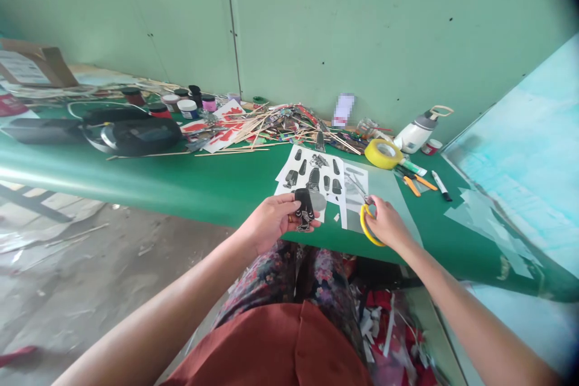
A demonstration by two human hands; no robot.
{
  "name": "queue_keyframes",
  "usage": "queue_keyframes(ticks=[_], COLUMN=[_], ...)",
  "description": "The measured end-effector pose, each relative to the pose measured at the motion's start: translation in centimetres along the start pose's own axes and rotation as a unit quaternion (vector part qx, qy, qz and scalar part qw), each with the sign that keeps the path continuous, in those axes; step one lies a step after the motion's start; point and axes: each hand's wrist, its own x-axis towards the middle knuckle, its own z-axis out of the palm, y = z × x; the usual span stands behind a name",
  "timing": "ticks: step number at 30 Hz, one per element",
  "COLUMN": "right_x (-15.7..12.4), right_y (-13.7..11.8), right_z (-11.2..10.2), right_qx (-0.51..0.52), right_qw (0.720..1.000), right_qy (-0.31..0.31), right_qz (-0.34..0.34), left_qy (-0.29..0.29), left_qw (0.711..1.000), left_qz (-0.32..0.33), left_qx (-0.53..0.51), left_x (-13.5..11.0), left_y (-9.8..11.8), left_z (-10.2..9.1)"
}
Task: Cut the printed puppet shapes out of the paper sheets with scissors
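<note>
Pinched between the fingers of my left hand (270,222) is a black paper cutout (304,205) with white outlines, held above the table's front edge. My right hand (384,220) is closed on a pair of yellow-handled scissors (367,217), whose metal blades point up and left, apart from the cutout. Beneath and beyond both hands lie white sheets (323,161) printed with several dark shapes. A small white scrap (336,217) rests on the green tabletop between the hands.
Thin wooden sticks (253,132) pile up along the wall. A roll of yellow tape (383,153), orange-handled pliers (411,186), a marker (441,185) and a white bottle (417,132) stand or lie at the right. Paint jars (187,110) and a black bag-like object (136,132) are left.
</note>
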Motion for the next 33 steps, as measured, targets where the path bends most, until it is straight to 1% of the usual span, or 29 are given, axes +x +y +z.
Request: queue_keyframes(ticks=[4,8,13,19,21,23,25,27,28,29,30,32,33], right_x=[2.7,4.3,4.5,4.3,3.9,2.7,0.3,-3.0,-5.0,-6.9,-8.7,-11.6,-12.6], right_y=[-0.2,0.5,1.8,2.8,2.5,1.5,-0.3,-2.6,-3.8,-4.8,-5.6,-6.3,-6.0], right_z=[0.4,1.1,2.1,3.2,2.9,2.0,0.7,-0.2,-0.2,0.1,0.9,3.4,5.0], right_qx=[-0.049,-0.088,-0.089,-0.039,-0.011,0.02,0.055,0.098,0.16,0.21,0.249,0.287,0.278], right_qw=[0.999,0.994,0.988,0.981,0.975,0.964,0.949,0.936,0.928,0.926,0.936,0.931,0.936], right_qy=[0.015,0.034,0.065,0.136,0.178,0.231,0.276,0.289,0.27,0.233,0.145,-0.018,-0.074], right_qz=[-0.012,-0.062,-0.11,-0.129,-0.132,-0.134,-0.142,-0.175,-0.201,-0.21,-0.202,-0.225,-0.205], left_qy=[-0.003,0.002,-0.001,-0.001,-0.003,-0.006,-0.008,-0.008,-0.006,-0.004,-0.001,0.001,0.0], left_qw=[1.0,1.0,1.0,1.0,1.0,1.0,0.999,0.999,0.999,0.999,0.999,0.999,0.999], left_qz=[-0.006,-0.013,-0.015,-0.015,-0.02,-0.025,-0.027,-0.026,-0.025,-0.024,-0.023,-0.021,-0.02], left_qx=[-0.004,-0.013,-0.013,-0.008,-0.01,-0.014,-0.018,-0.022,-0.024,-0.026,-0.028,-0.032,-0.033], left_x=[0.9,1.7,2.9,4.1,4.4,4.6,4.8,4.9,5.0,5.0,5.0,5.0,5.0], left_y=[0.3,0.6,0.7,0.4,0.3,0.1,0.0,0.0,0.0,0.0,0.1,0.2,0.3], left_z=[-0.2,-0.5,-0.7,-0.4,-0.4,-0.5,-0.6,-0.6,-0.6,-0.6,-0.6,-0.5,-0.6])
